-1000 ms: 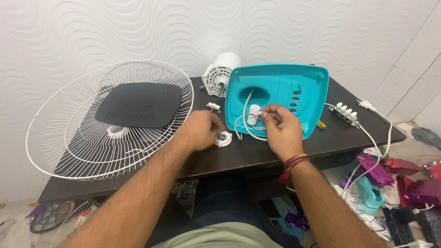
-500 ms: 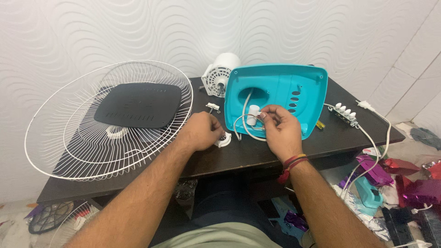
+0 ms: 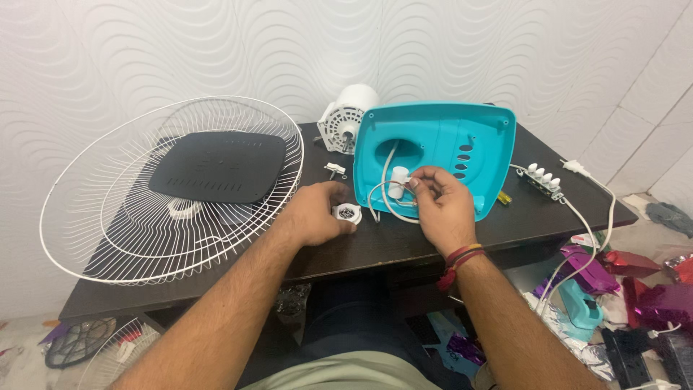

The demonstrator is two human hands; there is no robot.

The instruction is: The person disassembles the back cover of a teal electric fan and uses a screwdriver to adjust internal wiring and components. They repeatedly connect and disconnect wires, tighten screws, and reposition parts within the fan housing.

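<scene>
A turquoise plastic fan base shell (image 3: 462, 144) lies upside down on the dark table (image 3: 361, 249). My right hand (image 3: 442, 206) pinches a small white cylindrical capacitor (image 3: 396, 182) with white wires (image 3: 382, 206) looping out of the shell. My left hand (image 3: 317, 213) rests on the table with its fingers closed on a small white round knob-like part (image 3: 348, 214). Both hands sit just in front of the shell's near left corner.
A white wire fan guard (image 3: 108, 209) lies at the left with a black flat cover (image 3: 216, 166) on it. A white fan motor (image 3: 348, 118) stands behind the shell. A white push-button switch block (image 3: 545, 180) with cord lies at the right. Clutter covers the floor on the right.
The left hand has shifted slightly right to the small white round part. The right hand stays holding the capacitor by the shell.
</scene>
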